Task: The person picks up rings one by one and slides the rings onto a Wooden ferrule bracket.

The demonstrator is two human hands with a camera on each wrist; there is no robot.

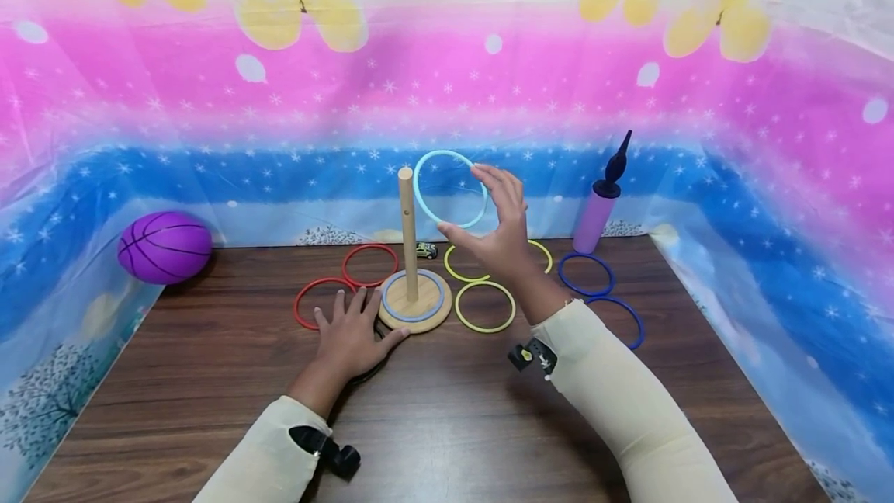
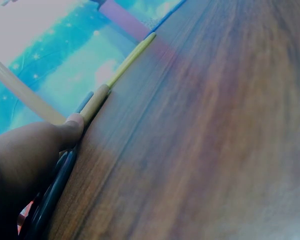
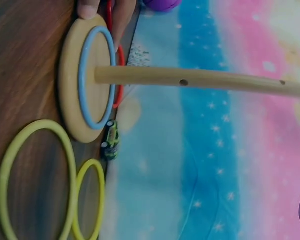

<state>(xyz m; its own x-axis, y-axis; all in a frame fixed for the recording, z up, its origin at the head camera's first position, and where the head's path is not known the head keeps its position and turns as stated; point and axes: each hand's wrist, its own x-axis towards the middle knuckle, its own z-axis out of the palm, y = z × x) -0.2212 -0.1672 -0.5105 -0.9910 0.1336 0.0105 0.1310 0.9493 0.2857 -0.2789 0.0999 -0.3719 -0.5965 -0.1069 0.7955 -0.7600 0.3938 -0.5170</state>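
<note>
Evidently, the right hand point(image 1: 499, 216) pinches the light-blue ring point(image 1: 417, 189) by its edge, leaving the hole clear, at one o'clock from the round wooden base point(image 1: 423, 327); at eight o'clock, the spread left hand point(image 1: 349, 344) touches it, probably for steadiness.

Held ring point(image 1: 417, 188) pale turquoise, base ring point(image 3: 82, 80) light blue, ball point(image 1: 164, 248) purple, black-lined, backdrop point(image 1: 433, 91) snowflake-patterned, car point(image 3: 110, 142) seemingly green-black

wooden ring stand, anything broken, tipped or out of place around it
Nothing looks broken or tipped: the round-based wooden ring stand appears upright, with a light blue ring lying around its post. One mild oddity is the small green-and-black toy car behind the stand, neither a ring nor part of the stand.
</note>
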